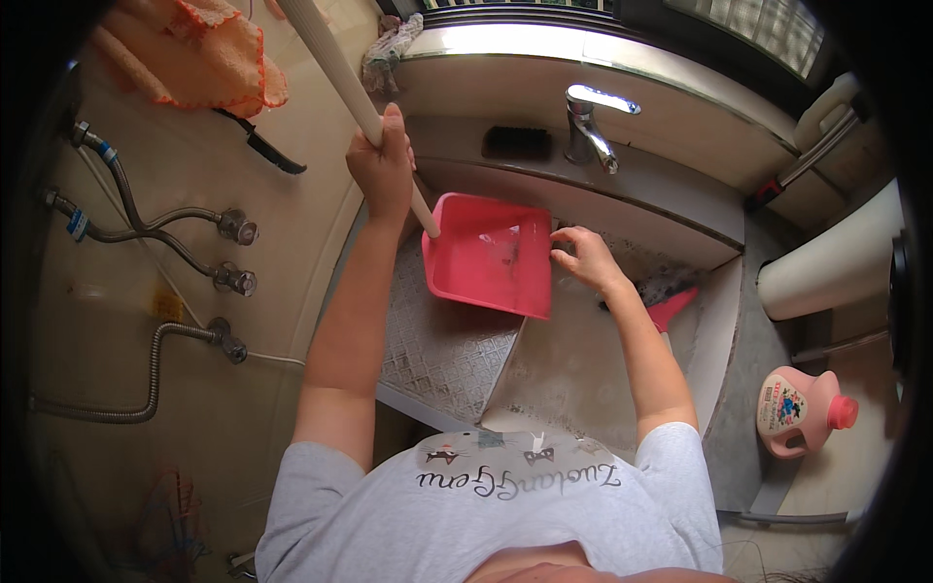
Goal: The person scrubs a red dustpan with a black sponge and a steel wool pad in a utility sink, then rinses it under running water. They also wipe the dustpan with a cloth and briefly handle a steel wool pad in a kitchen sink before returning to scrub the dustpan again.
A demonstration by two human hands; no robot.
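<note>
My left hand (383, 164) is wrapped around the pale pole handle (332, 69) of a pink plastic dustpan (477, 266). The pan lies over the ribbed washboard side (444, 350) of a laundry sink, its inside wet with some dark specks. Close to the pan's right lip is my right hand (587, 255), fingers curled and nothing seen in them; whether the fingertips touch the lip I cannot tell. Behind my right forearm, a broom with a pink head (672, 307) and dark, wet bristles lies in the sink basin (568, 364).
A chrome faucet (587, 131) and a dark scrub brush (517, 142) are on the back ledge. To the right stand a pink detergent jug (798, 412) and a white cylinder (831, 251). Hoses with valves (237, 226) stick out from the left wall, below an orange towel (211, 55).
</note>
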